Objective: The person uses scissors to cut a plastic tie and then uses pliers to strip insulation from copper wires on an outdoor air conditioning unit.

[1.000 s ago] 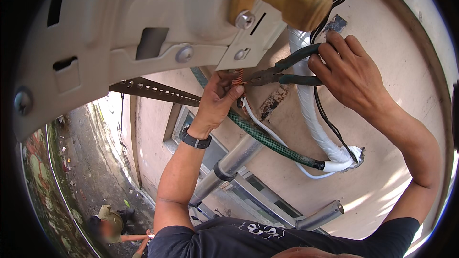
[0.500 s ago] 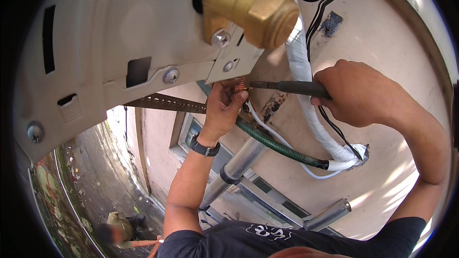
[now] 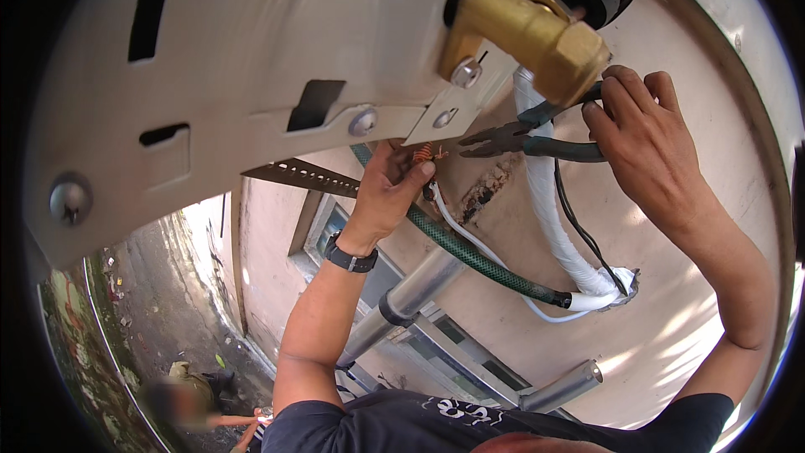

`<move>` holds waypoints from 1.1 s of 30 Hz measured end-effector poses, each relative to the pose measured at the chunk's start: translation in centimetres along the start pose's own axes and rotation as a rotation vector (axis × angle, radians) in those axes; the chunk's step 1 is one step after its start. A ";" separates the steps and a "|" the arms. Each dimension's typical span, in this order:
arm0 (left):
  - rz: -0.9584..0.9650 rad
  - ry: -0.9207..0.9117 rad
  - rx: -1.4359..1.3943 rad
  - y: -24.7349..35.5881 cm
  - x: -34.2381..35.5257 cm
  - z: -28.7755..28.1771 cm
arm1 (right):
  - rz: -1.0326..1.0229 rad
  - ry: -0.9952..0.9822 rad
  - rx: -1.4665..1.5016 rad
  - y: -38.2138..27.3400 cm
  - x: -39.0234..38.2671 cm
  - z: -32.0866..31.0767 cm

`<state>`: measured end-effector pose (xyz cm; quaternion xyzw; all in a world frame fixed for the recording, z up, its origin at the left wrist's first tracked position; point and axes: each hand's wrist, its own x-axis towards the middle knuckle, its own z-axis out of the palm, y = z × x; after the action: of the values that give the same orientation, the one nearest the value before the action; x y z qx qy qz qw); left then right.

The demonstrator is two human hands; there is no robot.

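My left hand point(image 3: 392, 189), with a dark watch on its wrist, pinches a coil of orange-striped wire point(image 3: 425, 153) just below the metal casing's lower edge. A loose twisted end of that wire sticks out toward the right. My right hand point(image 3: 641, 130) grips pliers point(image 3: 549, 143) with dark handles. Their jaws are parted and point left at the wire end, a small gap away from it. Behind the fingers a thin white cable point(image 3: 470, 235) runs down from near the coil.
Overhead hangs the beige metal casing point(image 3: 251, 42) with a brass valve point(image 3: 545, 33). A white-wrapped pipe bundle point(image 3: 545, 201) and a green hose point(image 3: 470, 253) lead to a wall hole. A perforated bracket point(image 3: 310, 176) and metal tubes point(image 3: 411, 289) cross below. Another person point(image 3: 197, 394) is far down at ground level.
The pliers have drawn back to the right off the wire, and their jaws and handles have spread. My view has shifted, so the casing and valve appear further right. My left hand keeps its pinch.
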<state>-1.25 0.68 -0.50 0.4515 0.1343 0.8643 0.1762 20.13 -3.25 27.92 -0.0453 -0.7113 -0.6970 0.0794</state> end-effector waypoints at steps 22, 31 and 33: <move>-0.087 -0.004 -0.060 2.0 0.3 -0.8 | -0.141 0.449 -0.214 -0.8 2.5 5.0; -0.105 -0.004 -0.050 2.0 0.3 -0.8 | -0.138 0.433 -0.244 -0.4 2.4 5.9; -0.107 -0.007 -0.053 2.1 0.3 -0.9 | -0.139 0.446 -0.236 -0.4 2.4 6.0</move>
<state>-2.49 -1.12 0.03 0.4418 0.1350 0.8553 0.2345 17.42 2.60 27.83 0.1496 -0.5914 -0.7716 0.1803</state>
